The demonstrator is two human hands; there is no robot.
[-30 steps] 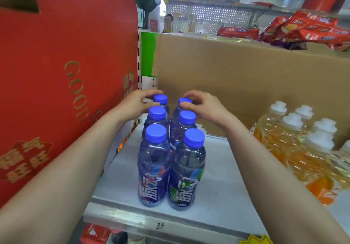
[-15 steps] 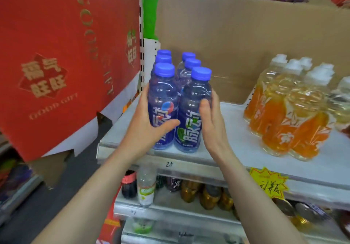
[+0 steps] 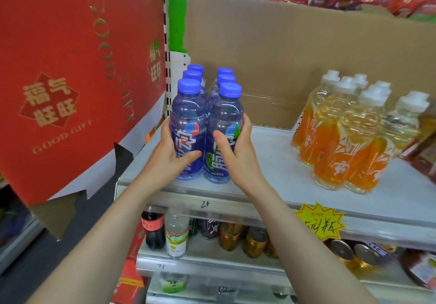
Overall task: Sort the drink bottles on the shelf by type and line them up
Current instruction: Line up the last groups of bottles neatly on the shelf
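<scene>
Several blue-capped bottles of bluish drink stand in two rows on the grey shelf [image 3: 271,162], near its left end. My left hand [image 3: 172,152] grips the front left blue bottle [image 3: 187,115] low on its label. My right hand [image 3: 238,152] grips the front right blue bottle [image 3: 225,117], thumb across the label and fingers round its right side. Both front bottles stand upright on the shelf, touching each other. To the right stands a cluster of orange drink bottles [image 3: 342,143] with white caps.
A red gift box [image 3: 70,79] hangs close on the left of the blue bottles. Brown cardboard [image 3: 295,56] backs the shelf. A yellow price tag [image 3: 318,221] is on the shelf edge. A lower shelf holds a cola bottle [image 3: 153,228], a clear bottle [image 3: 175,235] and cans [image 3: 254,240].
My hands came down from the rear bottles' caps to the front pair and now curl round them. The view dropped lower and closer to the shelf front.
</scene>
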